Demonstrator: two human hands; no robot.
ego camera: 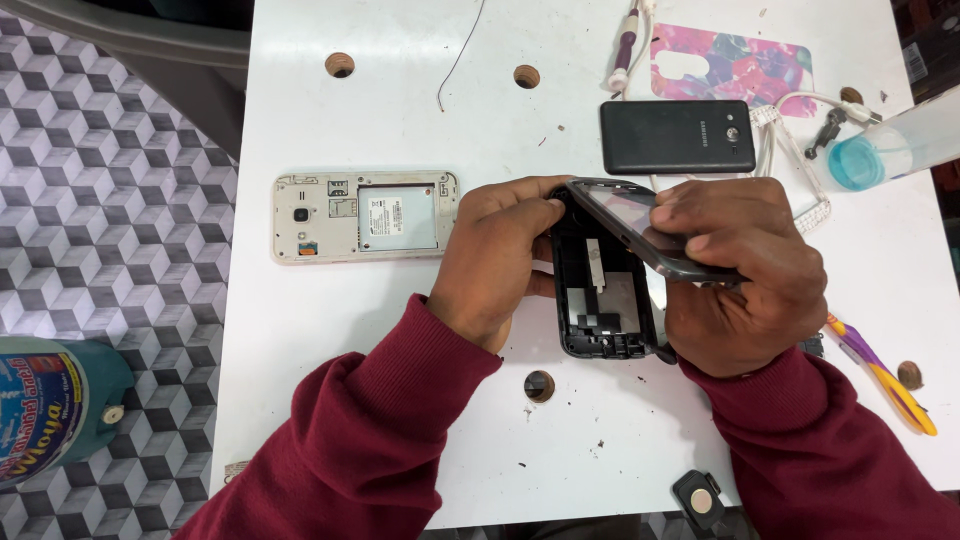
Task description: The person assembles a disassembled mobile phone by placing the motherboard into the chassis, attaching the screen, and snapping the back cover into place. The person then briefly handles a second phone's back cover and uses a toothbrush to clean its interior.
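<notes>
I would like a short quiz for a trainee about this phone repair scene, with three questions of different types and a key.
1. True or false: the left hand and the right hand both grip the black phone frame.
2. Multiple choice: where does the white opened phone lie? A) in the right hand B) on the white table, to the left of the hands C) on the patterned floor.
3. Fill in: the black back cover lies beyond the hands, next to a ____ patterned phone case.

Key: 1 true; 2 B; 3 pink.
</notes>
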